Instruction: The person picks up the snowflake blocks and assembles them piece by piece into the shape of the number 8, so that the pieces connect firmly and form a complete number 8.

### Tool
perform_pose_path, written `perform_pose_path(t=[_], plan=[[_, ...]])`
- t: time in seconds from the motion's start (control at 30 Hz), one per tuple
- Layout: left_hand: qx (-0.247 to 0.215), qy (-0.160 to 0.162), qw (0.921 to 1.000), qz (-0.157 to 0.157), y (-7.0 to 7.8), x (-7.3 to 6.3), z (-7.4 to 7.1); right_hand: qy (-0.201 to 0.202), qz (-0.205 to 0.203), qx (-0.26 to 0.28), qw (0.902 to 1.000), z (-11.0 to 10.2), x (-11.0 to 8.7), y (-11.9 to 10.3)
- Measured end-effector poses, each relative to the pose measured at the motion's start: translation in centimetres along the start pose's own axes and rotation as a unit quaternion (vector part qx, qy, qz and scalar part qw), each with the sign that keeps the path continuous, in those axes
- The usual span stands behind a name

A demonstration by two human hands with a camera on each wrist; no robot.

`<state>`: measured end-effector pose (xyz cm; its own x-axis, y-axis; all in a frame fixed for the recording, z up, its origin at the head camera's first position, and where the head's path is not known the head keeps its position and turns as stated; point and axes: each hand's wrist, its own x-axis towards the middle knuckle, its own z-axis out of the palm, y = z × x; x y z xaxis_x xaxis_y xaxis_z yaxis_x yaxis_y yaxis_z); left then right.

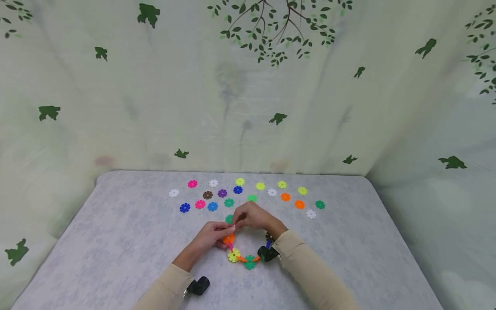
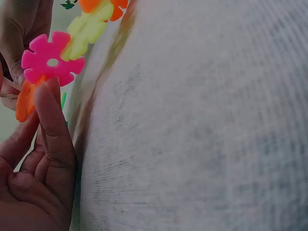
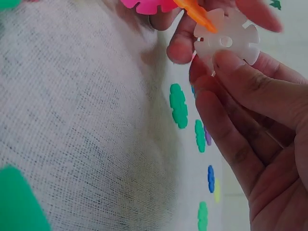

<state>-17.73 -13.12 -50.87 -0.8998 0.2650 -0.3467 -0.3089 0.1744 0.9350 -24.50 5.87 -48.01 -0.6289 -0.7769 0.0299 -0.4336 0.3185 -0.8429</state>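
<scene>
A chain of notched plastic snowflake discs curves below both hands in the head view, including a yellow disc [image 1: 234,255] and a green disc [image 1: 249,263]. At the chain's left end, my left hand [image 1: 211,236] pinches an orange disc [image 2: 25,102] between thumb and fingers. A pink disc [image 2: 38,58] slots into that orange one, with a yellow disc [image 2: 87,30] beyond it. My right hand [image 1: 253,216] pinches a white disc [image 3: 240,37] between thumb and fingers. Its notched edge meets the orange disc's edge in the right wrist view.
Loose discs lie spread across the far part of the cloth-covered table [image 1: 364,241], among them a brown disc [image 1: 207,195], an orange disc [image 1: 299,204] and a white disc [image 1: 311,214]. A green disc [image 1: 229,219] lies just beyond the hands. A leaf-patterned curtain [image 1: 186,94] hangs behind.
</scene>
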Motion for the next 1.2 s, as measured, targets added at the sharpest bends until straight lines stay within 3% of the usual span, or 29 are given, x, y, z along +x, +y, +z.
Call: perform_pose_path(t=[0.17, 0.3, 0.4, 0.53, 0.63, 0.73, 0.83, 1.0, 1.13, 1.2], plan=[[0.015, 0.008, 0.9996, -0.023, 0.1, 0.1, 0.4, 0.027, 0.029, -0.032, 0.9987, -1.2, -1.3, 0.6], [-0.006, 0.011, 0.9997, -0.021, -0.1, -0.3, 0.7, 0.104, 0.095, -0.07, 0.9875, -3.7, -4.1, 2.5], [-0.029, 0.01, 0.9994, -0.018, -0.1, -0.8, 0.7, 0.182, 0.158, -0.094, 0.9661, -5.8, -6.6, 4.1], [-0.05, 0.003, 0.9986, -0.013, -0.3, -1.3, 0.6, 0.268, 0.254, -0.103, 0.9237, -8.0, -9.4, 5.8], [-0.058, -0.007, 0.9983, -0.005, -0.4, -1.3, 0.6, 0.274, 0.32, -0.107, 0.9005, -8.8, -10.6, 6.7], [-0.064, -0.014, 0.9979, 0.001, -0.6, -1.2, 0.5, 0.247, 0.364, -0.113, 0.8909, -9.2, -11.2, 7.2], [-0.07, -0.016, 0.9974, 0.002, -0.8, -1.0, 0.6, 0.232, 0.381, -0.117, 0.8874, -9.4, -11.2, 7.3], [-0.076, -0.011, 0.997, 0.002, -1.0, -1.0, 0.7, 0.246, 0.361, -0.122, 0.8912, -9.3, -11.1, 7.1], [-0.08, -0.013, 0.9967, 0.008, -1.0, -1.2, 0.5, 0.288, 0.303, -0.106, 0.9021, -8.2, -10.6, 6.6], [-0.082, -0.015, 0.9964, 0.011, -1.0, -1.3, 0.4, 0.301, 0.258, -0.07, 0.9155, -7.3, -9.9, 5.9]])
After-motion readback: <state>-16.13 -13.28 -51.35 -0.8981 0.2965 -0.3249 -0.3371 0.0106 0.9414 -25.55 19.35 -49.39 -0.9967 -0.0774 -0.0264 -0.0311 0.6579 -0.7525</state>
